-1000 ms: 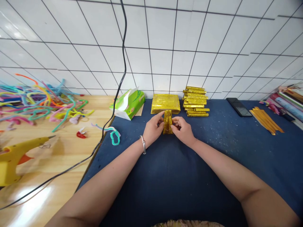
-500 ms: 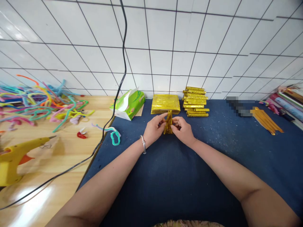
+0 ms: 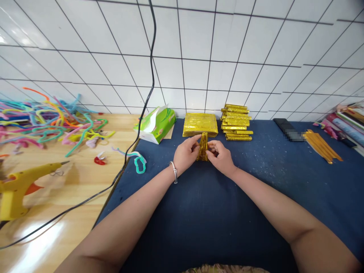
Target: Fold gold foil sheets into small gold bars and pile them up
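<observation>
Narrowed since before, gold foil piece (image 3: 203, 147) seemingly pinched between left hand (image 3: 186, 154) and right hand (image 3: 221, 156).

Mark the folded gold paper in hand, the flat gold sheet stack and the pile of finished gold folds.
folded gold paper (image 3: 203, 146), head view, its middle between both hands
flat gold sheet stack (image 3: 200, 122), head view, top sheet
pile of finished gold folds (image 3: 236, 122), head view, front edges

Bright, even light fills the scene, with soft, faint shadows. Glare washes the glossy white tiled wall (image 3: 199, 45) at upper left and pools on the pale wooden tabletop (image 3: 42, 242) at lower left. The wide lens bends the tile lines near the edges. The yellow plastic glue gun (image 3: 19, 185) looks blurred; a small patch at right is pixelated.
</observation>
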{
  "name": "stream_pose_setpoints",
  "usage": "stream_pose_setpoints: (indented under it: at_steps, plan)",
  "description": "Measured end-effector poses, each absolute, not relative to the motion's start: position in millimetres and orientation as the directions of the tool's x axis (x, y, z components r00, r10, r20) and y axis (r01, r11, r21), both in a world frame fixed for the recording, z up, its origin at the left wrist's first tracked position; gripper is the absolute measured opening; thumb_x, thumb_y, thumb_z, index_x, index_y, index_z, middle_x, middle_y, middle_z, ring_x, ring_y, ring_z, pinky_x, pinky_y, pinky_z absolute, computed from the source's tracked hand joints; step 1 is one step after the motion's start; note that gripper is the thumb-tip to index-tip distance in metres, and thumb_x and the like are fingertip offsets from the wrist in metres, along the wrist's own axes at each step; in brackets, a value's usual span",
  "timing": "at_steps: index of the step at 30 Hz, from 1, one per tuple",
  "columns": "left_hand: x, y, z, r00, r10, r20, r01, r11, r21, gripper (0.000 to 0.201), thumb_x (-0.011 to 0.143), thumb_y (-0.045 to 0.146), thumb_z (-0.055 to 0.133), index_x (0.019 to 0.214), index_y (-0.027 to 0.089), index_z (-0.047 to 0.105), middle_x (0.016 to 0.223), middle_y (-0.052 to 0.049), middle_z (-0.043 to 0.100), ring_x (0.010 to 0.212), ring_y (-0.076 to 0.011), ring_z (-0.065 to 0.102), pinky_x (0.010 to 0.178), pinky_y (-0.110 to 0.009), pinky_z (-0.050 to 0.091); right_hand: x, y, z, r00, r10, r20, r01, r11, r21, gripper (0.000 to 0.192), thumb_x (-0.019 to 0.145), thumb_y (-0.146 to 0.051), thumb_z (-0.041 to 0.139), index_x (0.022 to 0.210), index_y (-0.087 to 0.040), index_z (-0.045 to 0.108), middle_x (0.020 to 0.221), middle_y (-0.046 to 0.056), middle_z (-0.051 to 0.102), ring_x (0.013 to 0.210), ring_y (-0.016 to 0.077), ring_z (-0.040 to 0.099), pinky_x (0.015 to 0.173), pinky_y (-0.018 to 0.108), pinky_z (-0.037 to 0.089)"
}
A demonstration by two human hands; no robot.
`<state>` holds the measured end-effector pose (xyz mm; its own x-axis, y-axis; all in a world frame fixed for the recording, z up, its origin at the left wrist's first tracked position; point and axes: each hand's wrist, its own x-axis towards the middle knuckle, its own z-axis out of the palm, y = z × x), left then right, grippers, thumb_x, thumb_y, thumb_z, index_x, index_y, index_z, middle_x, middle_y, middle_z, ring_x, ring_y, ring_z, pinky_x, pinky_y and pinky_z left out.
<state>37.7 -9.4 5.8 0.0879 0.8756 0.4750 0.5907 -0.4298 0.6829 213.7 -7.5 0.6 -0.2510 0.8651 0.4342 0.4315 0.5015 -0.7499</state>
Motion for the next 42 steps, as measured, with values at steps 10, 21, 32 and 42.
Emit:
stream_pose_setpoints:
  at_steps: [10, 21, 32, 42]
  plan:
    - [38.2, -17.6, 25.1, 0.144, 0.897, 0.418, 0.645, -0.405, 0.648, 0.065, 0.078, 0.009, 0.052, 0.139, 0.026, 0.039, 0.08, 0.002, 0.061, 0.067, -0.0098, 0.055, 0.063, -0.019, 0.045, 213.8, -7.5, -0.2, -0.27, 0.842, 0.466, 0.461, 0.538, -0.705, 0.031, 0.079, -0.02, 0.054, 0.11, -0.023, 0.053, 0.099, 0.003, 0.066, 0.074, 0.0138, 0.064, 0.068, 0.028, 0.052]
    - [35.2, -16.8, 32.4, 0.141, 0.866, 0.481, 0.584, -0.465, 0.665, 0.045, 0.082, 0.014, 0.054, 0.126, 0.024, 0.052, 0.093, -0.001, 0.062, 0.076, -0.0108, 0.056, 0.07, -0.023, 0.048, 214.1, -10.0, 2.1, -0.292, 0.826, 0.482, 0.462, 0.563, -0.685, 0.031, 0.079, -0.019, 0.053, 0.11, -0.023, 0.053, 0.097, 0.002, 0.066, 0.072, 0.013, 0.063, 0.067, 0.027, 0.052]
    - [34.2, -15.0, 33.1, 0.117, 0.856, 0.503, 0.536, -0.481, 0.694, 0.038, 0.083, 0.014, 0.055, 0.12, 0.023, 0.056, 0.089, -0.001, 0.062, 0.075, -0.0108, 0.057, 0.075, -0.025, 0.049, 214.2, -12.9, 4.4, -0.32, 0.795, 0.515, 0.476, 0.605, -0.638, 0.029, 0.08, -0.021, 0.053, 0.109, -0.023, 0.053, 0.097, 0.003, 0.066, 0.074, 0.014, 0.063, 0.067, 0.029, 0.053]
    - [26.0, -14.6, 43.6, 0.089, 0.871, 0.483, 0.471, -0.464, 0.75, 0.025, 0.079, 0.017, 0.062, 0.104, 0.02, 0.061, 0.081, 0.002, 0.065, 0.071, -0.0096, 0.059, 0.069, -0.022, 0.049, 213.8, -16.8, 8.7, -0.334, 0.766, 0.549, 0.466, 0.641, -0.61, 0.028, 0.081, -0.023, 0.054, 0.109, -0.023, 0.054, 0.091, 0.003, 0.065, 0.071, 0.0137, 0.063, 0.067, 0.028, 0.053]
